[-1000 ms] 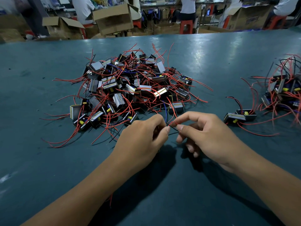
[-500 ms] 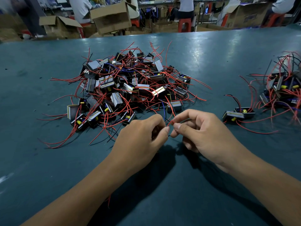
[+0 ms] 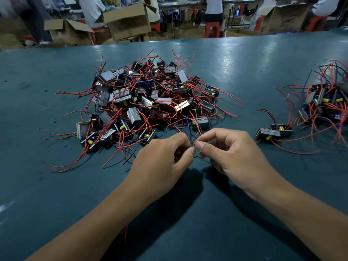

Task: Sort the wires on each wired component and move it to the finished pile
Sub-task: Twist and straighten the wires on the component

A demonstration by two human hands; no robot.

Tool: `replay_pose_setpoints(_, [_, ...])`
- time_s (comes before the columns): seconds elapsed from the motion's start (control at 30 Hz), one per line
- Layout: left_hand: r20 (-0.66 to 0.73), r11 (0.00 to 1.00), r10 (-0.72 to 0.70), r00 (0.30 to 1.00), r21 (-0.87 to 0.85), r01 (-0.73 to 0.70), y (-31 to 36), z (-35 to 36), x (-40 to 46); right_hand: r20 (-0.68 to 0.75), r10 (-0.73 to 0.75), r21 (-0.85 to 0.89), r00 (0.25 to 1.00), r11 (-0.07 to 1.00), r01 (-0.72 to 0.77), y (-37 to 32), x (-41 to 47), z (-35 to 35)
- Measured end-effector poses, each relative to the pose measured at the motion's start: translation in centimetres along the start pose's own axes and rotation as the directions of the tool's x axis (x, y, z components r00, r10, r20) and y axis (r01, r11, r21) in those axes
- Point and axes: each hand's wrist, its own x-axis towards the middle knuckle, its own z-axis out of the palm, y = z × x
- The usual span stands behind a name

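Left hand [image 3: 160,159]: fingers curled, holding a component hidden inside | right hand [image 3: 231,153]: pinching its red wire [image 3: 196,141], mid worktop [image 3: 56,194] | unsorted pile [image 3: 150,98]: beyond hands, centre | finished pile [image 3: 327,102]: right edge

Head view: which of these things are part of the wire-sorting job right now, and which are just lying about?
Job:
- left hand and right hand, pinching a red wire between them
- big pile of wired components, centre
- smaller pile at right
- two components beside it

Lying about:
- cardboard boxes beyond the table
- red stools
- seated people behind
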Motion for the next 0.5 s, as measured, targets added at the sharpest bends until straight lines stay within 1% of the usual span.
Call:
replay_pose_setpoints(0.13, [0.003,1.000,0.006,1.000,-0.028,-0.006,-0.03,-0.11,0.02,-0.002,-0.044,-0.033,0.999,0.998,0.044,0.31,0.02,-0.03])
replay_pose_setpoints(0.3, [0.007,0.999,0.014,1.000,-0.050,-0.014,0.08,-0.14,-0.02,-0.014,-0.062,0.004,0.998,0.998,0.062,0.38,-0.05,0.14])
replay_pose_setpoints(0.5, [0.014,0.997,0.023,1.000,-0.068,-0.022,0.31,-0.04,-0.02,-0.046,-0.080,-0.048,0.996,0.996,0.077,0.22,-0.22,0.40])
